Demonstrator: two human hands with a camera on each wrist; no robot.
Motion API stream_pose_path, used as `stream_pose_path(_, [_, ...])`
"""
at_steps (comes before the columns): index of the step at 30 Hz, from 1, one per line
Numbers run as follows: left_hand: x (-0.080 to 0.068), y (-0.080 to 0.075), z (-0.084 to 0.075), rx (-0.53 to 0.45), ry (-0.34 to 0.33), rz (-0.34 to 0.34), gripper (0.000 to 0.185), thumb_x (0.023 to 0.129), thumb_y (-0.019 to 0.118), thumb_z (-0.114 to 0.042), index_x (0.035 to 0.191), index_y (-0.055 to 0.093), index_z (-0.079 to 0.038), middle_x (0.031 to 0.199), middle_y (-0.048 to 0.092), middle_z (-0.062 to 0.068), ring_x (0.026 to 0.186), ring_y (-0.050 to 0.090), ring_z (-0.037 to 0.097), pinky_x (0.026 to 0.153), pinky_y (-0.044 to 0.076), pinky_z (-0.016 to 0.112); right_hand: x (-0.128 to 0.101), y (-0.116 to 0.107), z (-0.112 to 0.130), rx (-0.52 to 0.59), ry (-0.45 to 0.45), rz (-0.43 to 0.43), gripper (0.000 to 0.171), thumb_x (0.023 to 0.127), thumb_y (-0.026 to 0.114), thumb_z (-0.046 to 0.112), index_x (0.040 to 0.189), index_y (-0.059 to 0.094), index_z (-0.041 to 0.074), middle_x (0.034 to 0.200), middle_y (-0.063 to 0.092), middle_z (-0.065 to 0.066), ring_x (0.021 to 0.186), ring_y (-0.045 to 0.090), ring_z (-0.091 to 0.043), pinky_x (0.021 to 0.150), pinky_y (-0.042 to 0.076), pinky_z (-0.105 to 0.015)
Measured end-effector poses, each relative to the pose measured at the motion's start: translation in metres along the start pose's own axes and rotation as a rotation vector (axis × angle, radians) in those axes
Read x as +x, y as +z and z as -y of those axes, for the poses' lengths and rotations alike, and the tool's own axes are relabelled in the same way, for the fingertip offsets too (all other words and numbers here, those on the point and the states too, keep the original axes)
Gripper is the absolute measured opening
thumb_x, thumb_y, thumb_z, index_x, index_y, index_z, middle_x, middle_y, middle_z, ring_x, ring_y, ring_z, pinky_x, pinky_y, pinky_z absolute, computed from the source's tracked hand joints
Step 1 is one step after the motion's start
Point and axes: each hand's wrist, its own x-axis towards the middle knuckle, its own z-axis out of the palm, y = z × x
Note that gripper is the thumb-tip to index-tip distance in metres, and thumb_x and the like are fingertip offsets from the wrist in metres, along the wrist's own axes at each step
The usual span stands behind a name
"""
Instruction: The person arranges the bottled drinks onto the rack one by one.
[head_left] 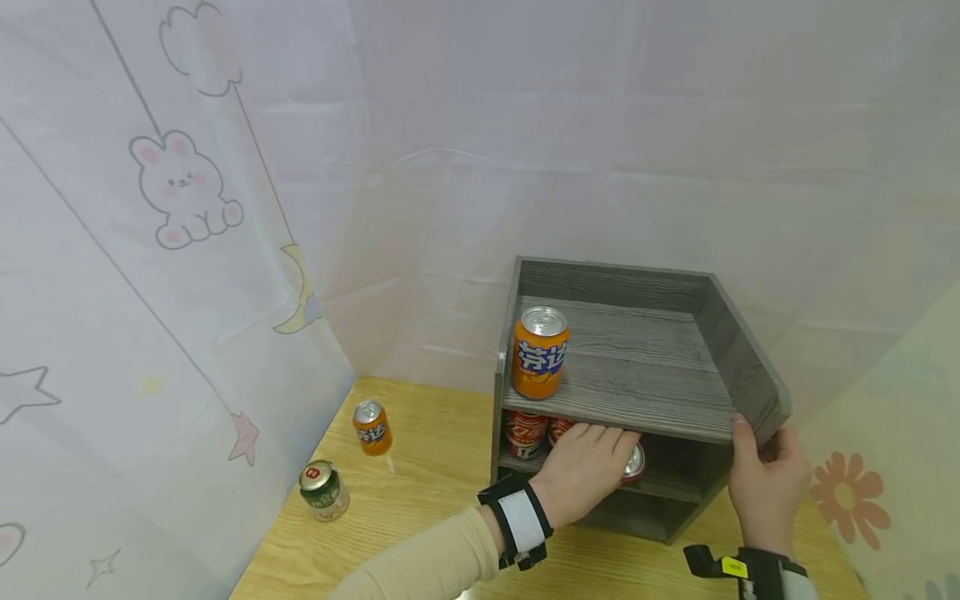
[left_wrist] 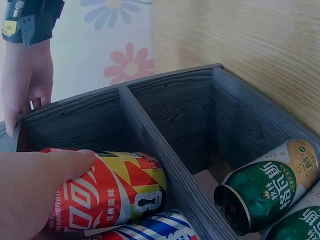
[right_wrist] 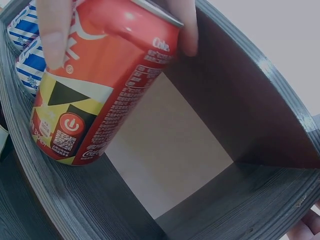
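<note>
A grey wooden shelf unit (head_left: 720,333) stands on the wooden table. My left hand (head_left: 585,467) reaches into its middle level and grips a red cola can (head_left: 634,462) lying on its side. The left wrist view shows this hand (left_wrist: 35,190) on the red can (left_wrist: 120,192) beside a divider (left_wrist: 160,150). In the right wrist view its fingers (right_wrist: 52,30) wrap the red can (right_wrist: 105,85) above an unfilled compartment. My right hand (head_left: 761,475) grips the shelf's front right corner, and the left wrist view shows it (left_wrist: 25,80) at the edge.
An orange soda can (head_left: 540,352) stands on the top level. More red cans (head_left: 525,429) and blue-striped cans (right_wrist: 25,50) lie inside, with green cans (left_wrist: 267,185) in the neighbouring compartment. On the table left of the shelf are an orange can (head_left: 372,427) and a green can (head_left: 324,490). Curtains enclose the table.
</note>
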Motion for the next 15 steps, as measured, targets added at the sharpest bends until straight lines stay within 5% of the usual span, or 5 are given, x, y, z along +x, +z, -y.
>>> stream_pose_path(15, [0.0022, 0.0095, 0.0005, 0.047, -0.031, 0.017, 0.070, 0.094, 0.061, -0.063, 0.146, 0.043, -0.019, 0.123, 0.056, -0.007, 0.107, 0.056, 0.008, 0.080, 0.046, 0.023, -0.0001, 0.0005, -0.0008, -0.020, 0.002, -0.009, 0.038, 0.101, 0.064, 0.024, 0.128, 0.064, -0.002, 0.103, 0.059, 0.017, 0.088, 0.054, 0.004, 0.077, 0.040, -0.014])
